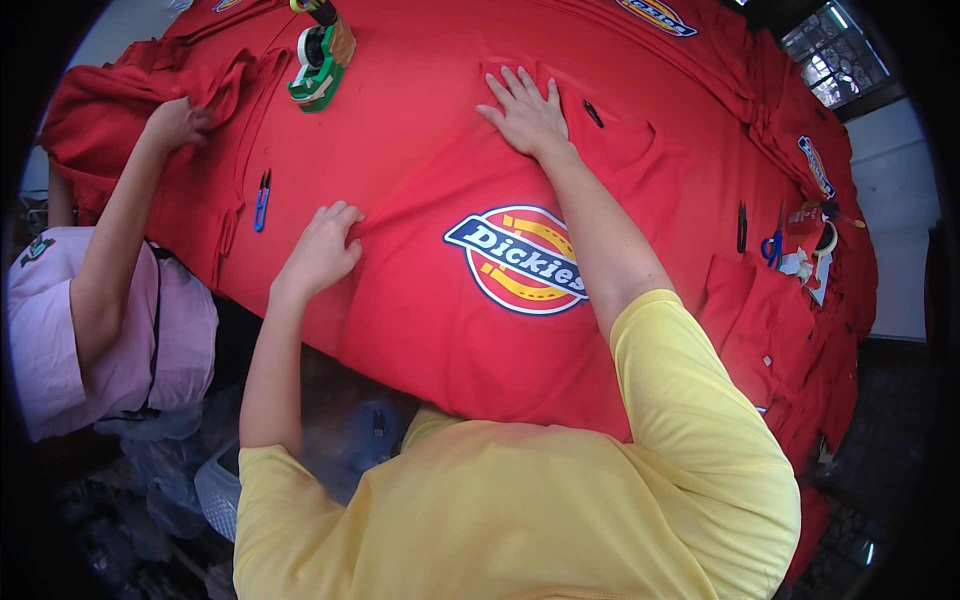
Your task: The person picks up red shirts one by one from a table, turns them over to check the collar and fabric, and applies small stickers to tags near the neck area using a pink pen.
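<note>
A red T-shirt (420, 330) with a large blue, white and yellow printed emblem lies spread in front of me on a red-covered table. My right hand (525, 112) is open and rests flat on the shirt's far part, fingers spread. At the shirt's left edge my left hand (322, 246) is closed, its curled fingers pinching the cloth, which creases away from them. A small black tool (594, 114), too small to name surely, lies just right of my right hand.
Blue-handled thread snips (262, 202) and a green tape dispenser (318, 80) lie left and far left. At left, a co-worker's hand (178, 124) handles red cloth (110, 110). Rightward are black snips (742, 228), blue-handled scissors (772, 248), a tape roll (827, 238) and piled red garments (790, 345).
</note>
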Tool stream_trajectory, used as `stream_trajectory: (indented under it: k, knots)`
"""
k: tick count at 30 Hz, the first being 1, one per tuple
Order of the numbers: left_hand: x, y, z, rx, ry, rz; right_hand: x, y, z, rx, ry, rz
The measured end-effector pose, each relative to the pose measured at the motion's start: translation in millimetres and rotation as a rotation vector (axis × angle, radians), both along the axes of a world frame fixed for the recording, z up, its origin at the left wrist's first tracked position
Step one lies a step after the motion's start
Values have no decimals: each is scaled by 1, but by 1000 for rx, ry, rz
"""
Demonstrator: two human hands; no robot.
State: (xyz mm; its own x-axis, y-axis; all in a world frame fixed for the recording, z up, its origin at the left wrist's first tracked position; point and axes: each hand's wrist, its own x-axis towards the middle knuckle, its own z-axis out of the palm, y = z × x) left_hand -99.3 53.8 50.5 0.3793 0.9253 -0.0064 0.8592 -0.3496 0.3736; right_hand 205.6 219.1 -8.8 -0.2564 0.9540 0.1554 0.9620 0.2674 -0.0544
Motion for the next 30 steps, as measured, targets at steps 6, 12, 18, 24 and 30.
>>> stream_trajectory:
  k: [6, 12, 18, 24, 30]
  knots:
    - [3, 13, 18, -254, -323, -254, -2, -1, -2, 73, 5, -103]
    - [53, 20, 34, -131, -419, -312, -43, -110, 69, -260, 1066, 290]
    - [83, 10, 39, -379, -336, -274, -9, -200, 41, -623, 1449, -111]
    - [93, 10, 22, -623, -445, -255, -1, -226, 23, -394, 1324, -171]
    - [100, -4, 30, -546, -455, -265, 17, -265, 50, -88, 1323, -272]
